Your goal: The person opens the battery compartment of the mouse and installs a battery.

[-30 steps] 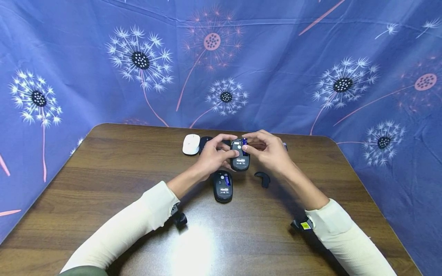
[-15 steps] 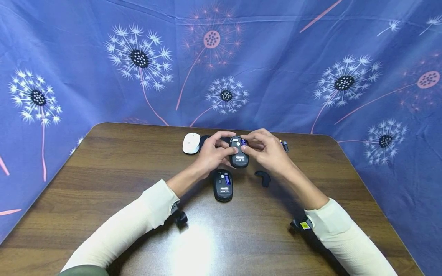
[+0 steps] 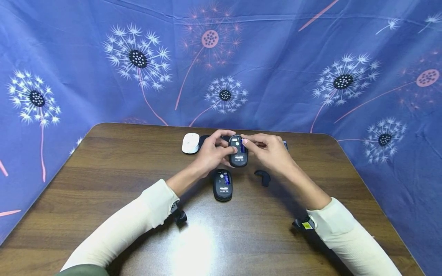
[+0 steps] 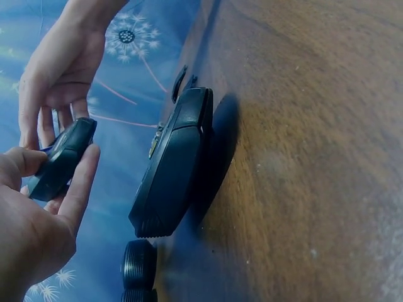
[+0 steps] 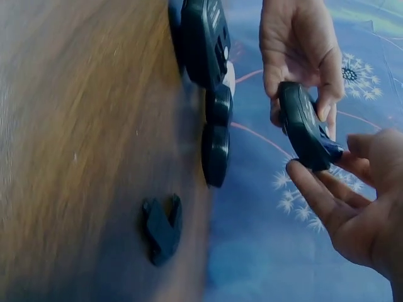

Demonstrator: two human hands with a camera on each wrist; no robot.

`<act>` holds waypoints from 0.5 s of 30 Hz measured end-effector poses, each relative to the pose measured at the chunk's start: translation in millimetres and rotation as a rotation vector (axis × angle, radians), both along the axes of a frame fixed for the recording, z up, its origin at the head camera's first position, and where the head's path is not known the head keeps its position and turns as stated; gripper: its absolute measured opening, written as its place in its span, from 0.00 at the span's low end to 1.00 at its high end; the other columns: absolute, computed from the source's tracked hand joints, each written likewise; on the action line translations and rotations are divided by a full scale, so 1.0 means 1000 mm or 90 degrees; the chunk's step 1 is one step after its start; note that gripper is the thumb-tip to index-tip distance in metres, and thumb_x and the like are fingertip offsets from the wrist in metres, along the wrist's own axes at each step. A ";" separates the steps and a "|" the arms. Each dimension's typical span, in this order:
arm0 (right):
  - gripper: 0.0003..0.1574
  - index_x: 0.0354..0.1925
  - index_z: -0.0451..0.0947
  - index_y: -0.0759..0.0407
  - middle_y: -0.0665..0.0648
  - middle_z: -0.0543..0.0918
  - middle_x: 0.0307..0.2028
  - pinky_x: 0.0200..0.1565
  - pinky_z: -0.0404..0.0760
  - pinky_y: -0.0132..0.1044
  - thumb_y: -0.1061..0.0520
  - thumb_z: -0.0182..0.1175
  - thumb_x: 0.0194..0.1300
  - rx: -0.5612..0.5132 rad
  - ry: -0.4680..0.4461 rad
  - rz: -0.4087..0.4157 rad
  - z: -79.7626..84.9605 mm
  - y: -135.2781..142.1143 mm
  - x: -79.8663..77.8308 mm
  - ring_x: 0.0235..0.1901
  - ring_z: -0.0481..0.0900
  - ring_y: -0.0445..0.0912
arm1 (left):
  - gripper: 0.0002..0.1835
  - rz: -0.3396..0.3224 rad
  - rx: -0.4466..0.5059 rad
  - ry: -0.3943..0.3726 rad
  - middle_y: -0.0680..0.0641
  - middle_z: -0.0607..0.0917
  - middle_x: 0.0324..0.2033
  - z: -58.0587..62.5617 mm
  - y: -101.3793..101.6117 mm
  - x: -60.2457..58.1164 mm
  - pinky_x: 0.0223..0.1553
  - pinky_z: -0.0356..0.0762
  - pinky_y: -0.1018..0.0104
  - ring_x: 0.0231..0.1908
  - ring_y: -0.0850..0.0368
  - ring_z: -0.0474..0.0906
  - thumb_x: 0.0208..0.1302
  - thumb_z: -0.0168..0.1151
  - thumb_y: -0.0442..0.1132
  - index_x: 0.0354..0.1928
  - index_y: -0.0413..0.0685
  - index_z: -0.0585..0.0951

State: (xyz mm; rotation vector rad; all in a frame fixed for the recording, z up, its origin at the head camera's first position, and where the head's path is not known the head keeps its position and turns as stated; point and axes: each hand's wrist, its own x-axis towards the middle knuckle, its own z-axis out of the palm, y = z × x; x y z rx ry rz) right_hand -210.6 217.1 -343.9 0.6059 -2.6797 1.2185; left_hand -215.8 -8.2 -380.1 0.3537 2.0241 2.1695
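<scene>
My left hand (image 3: 212, 154) holds a black computer mouse (image 3: 239, 158) above the table, underside up, thumb across its base and fingers behind it. A blue battery (image 3: 243, 148) sits at the mouse's battery slot. In the right wrist view its end juts from the mouse's edge. With thumb and fingers, my right hand (image 3: 274, 155) pinches at the battery's upper end. Below, a second black mouse (image 3: 222, 192) lies bottom-up on the table, a blue battery (image 3: 226, 179) in its open slot. A curved black battery cover (image 3: 264, 178) lies to the right, also visible in the right wrist view.
Toward the back of the wooden table (image 3: 138, 172) lies a white mouse (image 3: 191, 143), with a dark mouse (image 3: 203, 140) beside it, partly hidden by my left hand. A battery (image 3: 285, 145) shows behind my right hand. A blue patterned cloth (image 3: 276, 76) hangs behind.
The held mouse has risen slightly toward the back. My right thumb has shifted up toward the battery's top end, uncovering more of the battery below it.
</scene>
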 end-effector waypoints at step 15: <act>0.29 0.80 0.66 0.61 0.57 0.81 0.65 0.60 0.95 0.40 0.50 0.49 0.93 -0.314 -0.463 0.083 0.004 -0.006 -0.008 0.53 0.90 0.43 | 0.28 -0.024 -0.032 0.064 0.40 0.84 0.46 0.001 -0.003 0.003 0.35 0.98 0.49 0.35 0.56 0.90 0.76 0.70 0.27 0.73 0.49 0.79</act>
